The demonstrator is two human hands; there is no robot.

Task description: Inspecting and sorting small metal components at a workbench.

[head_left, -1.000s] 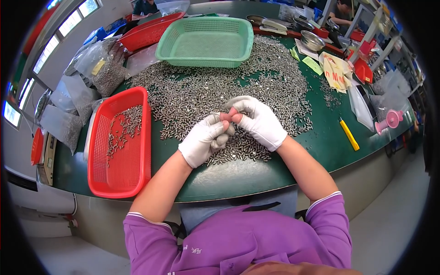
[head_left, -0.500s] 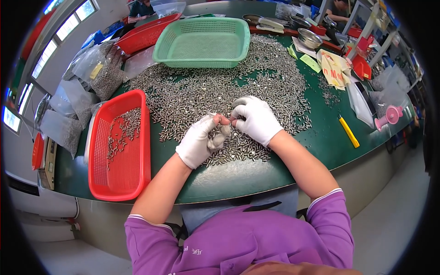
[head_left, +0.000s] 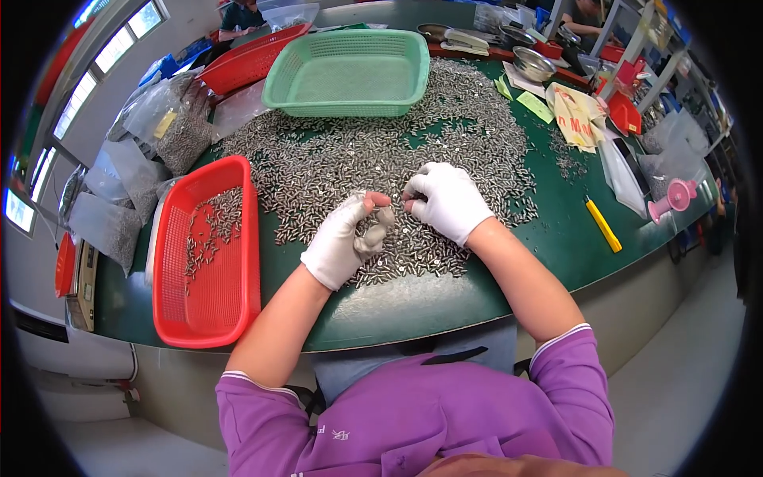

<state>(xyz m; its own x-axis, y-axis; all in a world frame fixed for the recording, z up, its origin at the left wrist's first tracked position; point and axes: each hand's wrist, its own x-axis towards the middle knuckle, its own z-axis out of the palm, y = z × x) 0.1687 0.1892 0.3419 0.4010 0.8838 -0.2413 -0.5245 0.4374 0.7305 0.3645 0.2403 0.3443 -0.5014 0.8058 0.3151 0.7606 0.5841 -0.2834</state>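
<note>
A: Step in hand?
B: Judged to be fingertip handling of small metal parts (head_left: 477, 119), loose in a broad spread on the green worktop (head_left: 389, 310), beneath and around the left hand (head_left: 338, 242) and right hand (head_left: 451, 203).
A: State of the fingers?
B: On the left, thumb and forefinger close together, others curled. On the right, thumb and forefinger bent inward, near each other. Clamped on a part or not: cannot tell on either side, too small to make out.
A: Next move?
B: In judgement, calls for a light pinch and an unblocked view of the fingertips.
A: Edges and room?
B: At left, red basket (head_left: 211, 314), some similar parts inside, raised wall just beside the left forearm (head_left: 278, 326); to be avoided on any leftward swing. At the far side, green basket (head_left: 342, 83). Toward the body, bare strip before the curved front edge. At right, open room between spread and yellow cutter (head_left: 604, 226). Between hands, narrow gap only.
</note>
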